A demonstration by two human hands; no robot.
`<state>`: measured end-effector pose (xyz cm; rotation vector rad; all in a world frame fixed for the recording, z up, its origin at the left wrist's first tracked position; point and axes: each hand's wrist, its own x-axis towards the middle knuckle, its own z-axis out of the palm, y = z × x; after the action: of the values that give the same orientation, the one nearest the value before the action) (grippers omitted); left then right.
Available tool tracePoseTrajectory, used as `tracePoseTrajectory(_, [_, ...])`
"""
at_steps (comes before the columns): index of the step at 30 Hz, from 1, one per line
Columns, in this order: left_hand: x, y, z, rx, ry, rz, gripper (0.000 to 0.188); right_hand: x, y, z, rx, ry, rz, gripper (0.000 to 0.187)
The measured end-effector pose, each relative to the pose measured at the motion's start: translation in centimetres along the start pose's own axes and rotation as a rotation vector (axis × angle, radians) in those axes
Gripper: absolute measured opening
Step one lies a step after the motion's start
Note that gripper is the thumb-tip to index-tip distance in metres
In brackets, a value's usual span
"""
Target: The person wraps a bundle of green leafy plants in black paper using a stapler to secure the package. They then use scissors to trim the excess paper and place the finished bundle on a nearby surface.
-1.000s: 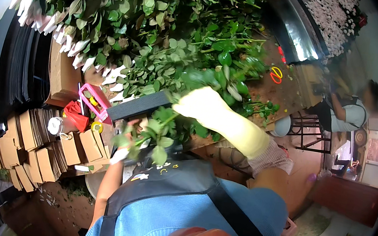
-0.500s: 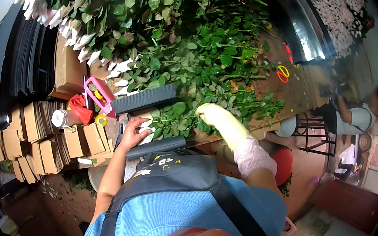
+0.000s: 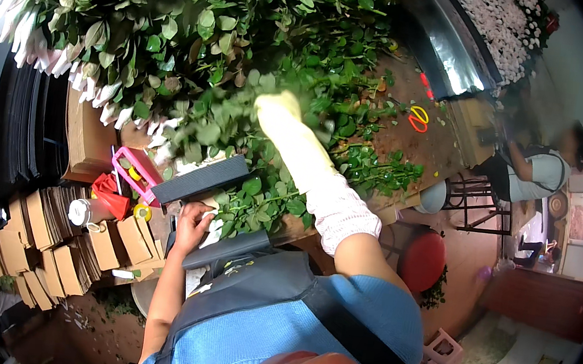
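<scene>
My bare left hand (image 3: 191,229) is closed at the near table edge, its fingers against a white-wrapped flower head (image 3: 211,230) whose leafy stems (image 3: 255,203) run off to the right. Just beyond the hand lies a dark grey ribbed block (image 3: 202,178); a dark padded roll (image 3: 232,247) lies on the near side. My right hand (image 3: 277,111), in a pale yellow glove, reaches out over the heaped green leafy stems (image 3: 245,86). Motion blurs its fingers, and leaves surround them, so their grip does not show.
Stacked brown cardboard pieces (image 3: 78,241) and dark sheets (image 3: 15,136) stand at the left, beside a pink holder (image 3: 135,173), red cloth (image 3: 109,195) and lidded cup (image 3: 87,211). Scissors (image 3: 418,118) lie at the right. A red stool (image 3: 422,262) stands below; a seated person (image 3: 537,175) is farther right.
My right hand has moved away from me and to the left, over the leafy pile. The left hand stays by the white-wrapped flower head. The whole view has shifted slightly.
</scene>
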<state>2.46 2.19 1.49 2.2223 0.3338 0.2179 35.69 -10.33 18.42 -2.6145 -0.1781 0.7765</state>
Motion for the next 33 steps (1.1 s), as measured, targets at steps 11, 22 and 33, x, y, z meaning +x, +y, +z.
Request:
tracePoseTrajectory(11, [0.5, 0.7, 0.7, -0.203, -0.003, -0.108, 0.017, -5.8, 9.0, -6.1, 0.098, 0.392, -1.039, 0.023])
tracePoseTrajectory(22, [0.7, 1.0, 0.8, -0.227, 0.025, -0.155, 0.057, -4.6, 15.7, 3.2, -0.587, -0.437, -0.023, 0.052])
tracePoseTrajectory(33, [0.5, 1.5, -0.3, -0.037, -0.114, -0.060, 0.049, 2.4, 11.3, 3.7, -0.681, -0.665, -0.116, 0.030])
